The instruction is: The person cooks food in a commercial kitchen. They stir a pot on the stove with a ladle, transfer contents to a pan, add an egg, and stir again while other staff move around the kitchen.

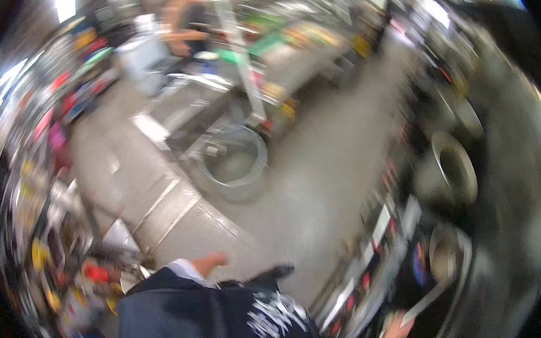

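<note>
Low on the right, my right hand [395,331] is closed round a long pale metal handle [426,302]. The handle reaches up to a round pan [466,248] on the dark cooking range; blur hides whether it ends in a ladle or belongs to the pan. Brownish contents [443,264] show inside the pan. My left hand [211,263] is held in front of my dark clothing, over the floor. It touches nothing that I can see, and its fingers are smeared by motion.
A large round grey bin [236,160] stands ahead beside a metal table [190,102]. Another big pot [452,167] sits farther along the range [501,219]. Past the table, a person [189,26] stands at a counter. Cluttered shelves [43,234] line the left.
</note>
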`<action>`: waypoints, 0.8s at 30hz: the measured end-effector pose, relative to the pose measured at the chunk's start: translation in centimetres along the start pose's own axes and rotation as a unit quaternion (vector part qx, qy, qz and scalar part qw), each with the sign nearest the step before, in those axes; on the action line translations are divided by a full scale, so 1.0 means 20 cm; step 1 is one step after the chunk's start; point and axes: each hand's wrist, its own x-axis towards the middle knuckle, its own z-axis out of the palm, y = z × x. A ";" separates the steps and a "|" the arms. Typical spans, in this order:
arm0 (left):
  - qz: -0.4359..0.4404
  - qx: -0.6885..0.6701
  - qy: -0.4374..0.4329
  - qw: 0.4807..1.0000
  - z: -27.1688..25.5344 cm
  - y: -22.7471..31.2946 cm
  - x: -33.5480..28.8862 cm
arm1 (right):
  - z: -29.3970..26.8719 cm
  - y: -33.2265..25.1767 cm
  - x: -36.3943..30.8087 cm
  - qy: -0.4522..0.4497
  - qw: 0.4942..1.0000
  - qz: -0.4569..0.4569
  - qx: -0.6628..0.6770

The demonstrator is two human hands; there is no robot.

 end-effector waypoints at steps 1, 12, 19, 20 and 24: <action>0.028 0.020 0.011 0.999 -0.08 0.19 0.22 | 0.07 0.09 0.00 0.034 0.995 -0.009 -0.098; 0.244 -0.285 -0.060 0.925 -0.85 1.84 0.74 | 0.14 0.07 0.06 -0.023 0.939 0.067 -0.337; 0.348 -0.407 -0.367 0.761 -1.00 2.60 0.77 | 0.08 -0.29 0.27 -0.023 0.930 0.175 -0.322; 0.302 -0.444 -0.332 0.775 -0.99 2.73 0.75 | 0.11 -0.28 0.29 -0.008 0.915 0.212 -0.342; 0.299 -0.418 -0.255 0.819 -1.13 3.06 0.71 | 0.22 -0.20 0.41 -0.016 0.903 0.225 -0.366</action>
